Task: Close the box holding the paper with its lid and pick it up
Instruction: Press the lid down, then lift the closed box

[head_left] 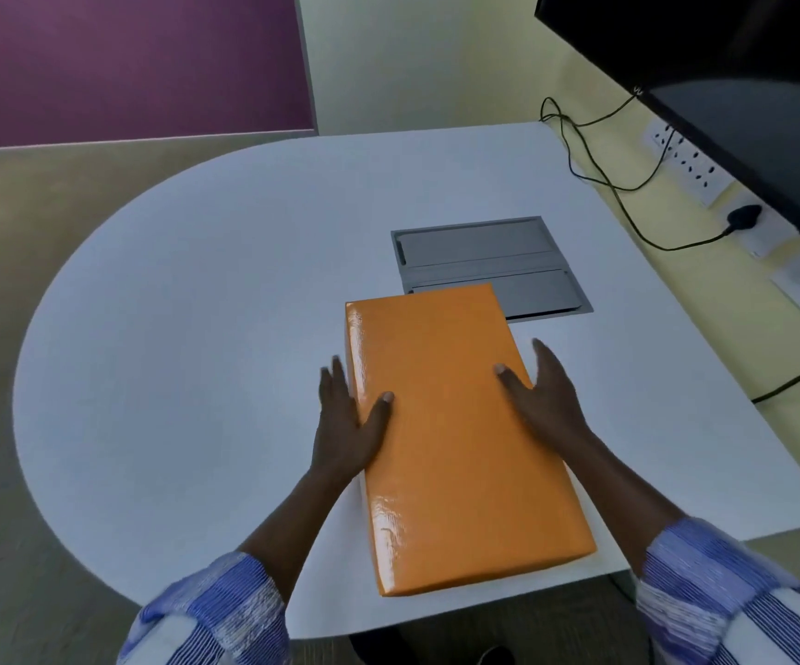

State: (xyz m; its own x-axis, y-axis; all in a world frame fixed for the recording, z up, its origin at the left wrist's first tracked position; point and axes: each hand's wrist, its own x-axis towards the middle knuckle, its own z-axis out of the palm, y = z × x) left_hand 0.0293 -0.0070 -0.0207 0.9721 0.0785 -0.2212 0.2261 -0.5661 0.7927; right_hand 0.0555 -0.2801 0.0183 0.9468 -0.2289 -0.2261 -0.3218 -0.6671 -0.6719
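A glossy orange box (450, 424) lies lengthwise on the white table (196, 304), its lid on and covering the whole top, so no paper shows. My left hand (347, 424) is against the box's left side with the thumb on the lid and the fingers stretched along the side. On the right side, my right hand (544, 395) does the same, thumb on top and fingers down the edge. The box is clasped between the two hands. Whether it rests on the table or is slightly raised, I cannot tell.
A grey recessed cable hatch (484, 261) sits in the table just beyond the box. To the right are a dark monitor (748, 112), wall sockets (690, 165), a plug (743, 218) and black cables (594, 170). The table's near edge runs under the box's near end.
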